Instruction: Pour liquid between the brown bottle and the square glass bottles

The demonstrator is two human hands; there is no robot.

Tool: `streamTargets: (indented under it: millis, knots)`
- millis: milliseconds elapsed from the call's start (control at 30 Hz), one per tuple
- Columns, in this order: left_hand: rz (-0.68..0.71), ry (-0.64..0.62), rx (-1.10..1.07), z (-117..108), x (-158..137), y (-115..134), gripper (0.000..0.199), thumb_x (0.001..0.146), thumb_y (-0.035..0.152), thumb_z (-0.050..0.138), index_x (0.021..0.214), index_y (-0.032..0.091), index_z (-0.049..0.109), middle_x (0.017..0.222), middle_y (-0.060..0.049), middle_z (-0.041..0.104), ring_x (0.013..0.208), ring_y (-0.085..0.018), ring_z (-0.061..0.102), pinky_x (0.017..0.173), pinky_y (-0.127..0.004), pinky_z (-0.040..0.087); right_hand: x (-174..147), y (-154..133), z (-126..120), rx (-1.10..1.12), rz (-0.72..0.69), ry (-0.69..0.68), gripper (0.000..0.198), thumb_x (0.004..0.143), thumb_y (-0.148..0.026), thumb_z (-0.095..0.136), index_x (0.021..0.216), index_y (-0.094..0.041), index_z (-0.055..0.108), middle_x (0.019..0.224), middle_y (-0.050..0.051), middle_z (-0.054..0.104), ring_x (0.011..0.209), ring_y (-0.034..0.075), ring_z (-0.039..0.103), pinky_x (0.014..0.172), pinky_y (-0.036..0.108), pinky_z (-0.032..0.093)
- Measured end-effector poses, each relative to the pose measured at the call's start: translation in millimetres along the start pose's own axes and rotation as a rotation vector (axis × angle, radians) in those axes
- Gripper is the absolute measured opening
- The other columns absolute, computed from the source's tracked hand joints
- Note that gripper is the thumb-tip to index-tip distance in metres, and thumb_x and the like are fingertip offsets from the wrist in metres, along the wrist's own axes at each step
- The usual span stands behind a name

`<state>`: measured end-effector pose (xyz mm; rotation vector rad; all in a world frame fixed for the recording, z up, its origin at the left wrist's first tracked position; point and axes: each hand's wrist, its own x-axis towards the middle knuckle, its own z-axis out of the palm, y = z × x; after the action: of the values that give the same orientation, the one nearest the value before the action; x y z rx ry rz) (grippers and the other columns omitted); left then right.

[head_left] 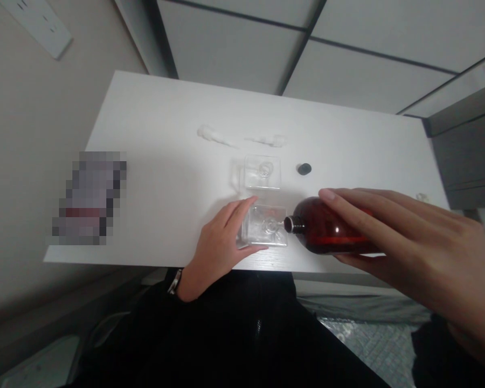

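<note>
My left hand (222,234) is wrapped around a clear square bottle (258,237) near the table's front edge, with the thumb and fingers on opposite sides. In my right hand (412,242) is a reddish-brown bottle (333,226), tipped on its side. Its uncapped dark neck points left, right at the round opening of the clear bottle. A thin clear stream seems to run between the two mouths. Behind it stands a second clear square bottle (262,172), touched by neither hand. A small black cap (304,169) lies to its right.
Two whitish pieces with thin ends, one on the left (216,136) and one on the right (269,141), lie farther back on the white table (157,124). A pixelated object (89,199) is at the left edge. A small pale item (422,197) lies far right.
</note>
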<state>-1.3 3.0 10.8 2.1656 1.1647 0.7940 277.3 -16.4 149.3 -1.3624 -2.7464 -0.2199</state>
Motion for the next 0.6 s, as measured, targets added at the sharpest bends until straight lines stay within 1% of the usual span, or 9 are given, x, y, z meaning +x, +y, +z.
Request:
streamTargets:
  millis: [100,167,367,500,600]
  knots:
    - [0.006,0.000,0.005,-0.2,0.0,-0.3,0.095,0.083,0.049,0.093,0.161,0.028,0.043,0.148,-0.013,0.068,0.135,-0.032,0.069,0.109,-0.045,0.063,0.4,0.2,-1.7,-0.009,-0.005,-0.001,0.072,0.109,-0.027,0.052,0.176,-0.029,0.026,0.139,0.012,0.077,0.110,0.035,0.079,0.071,0.043,0.063]
    - [0.006,0.001,0.010,0.0,0.1,-0.5,0.094,0.083,0.049,0.093,0.160,0.028,0.043,0.148,-0.013,0.068,0.135,-0.032,0.069,0.109,-0.045,0.063,-0.1,0.7,-2.9,-0.015,-0.007,-0.015,0.072,0.109,-0.027,0.051,0.176,-0.029,0.026,0.141,0.012,0.076,0.111,0.036,0.079,0.070,0.043,0.063]
    - [0.023,0.018,0.029,1.3,0.4,-1.7,0.097,0.080,0.048,0.095,0.159,0.025,0.044,0.147,-0.014,0.068,0.134,-0.032,0.070,0.109,-0.044,0.063,-1.6,2.8,-5.5,-0.022,0.007,-0.026,0.073,0.106,-0.025,0.052,0.175,-0.031,0.028,0.142,0.010,0.076,0.113,0.035,0.078,0.072,0.041,0.062]
    - [0.019,0.021,0.026,1.6,0.2,-2.6,0.097,0.080,0.048,0.095,0.159,0.026,0.044,0.147,-0.013,0.068,0.134,-0.032,0.070,0.110,-0.045,0.062,-0.6,2.8,-5.1,-0.065,-0.021,0.020,0.064,0.110,-0.031,0.048,0.172,-0.028,0.035,0.138,0.009,0.077,0.111,0.032,0.078,0.071,0.038,0.060]
    - [0.016,0.020,0.017,0.9,-0.2,-2.9,0.097,0.081,0.047,0.095,0.160,0.028,0.043,0.147,-0.012,0.068,0.134,-0.032,0.070,0.110,-0.044,0.062,0.0,2.4,-5.1,-0.084,-0.016,0.030,0.058,0.112,-0.033,0.045,0.170,-0.026,0.039,0.136,0.009,0.078,0.111,0.031,0.078,0.072,0.038,0.059]
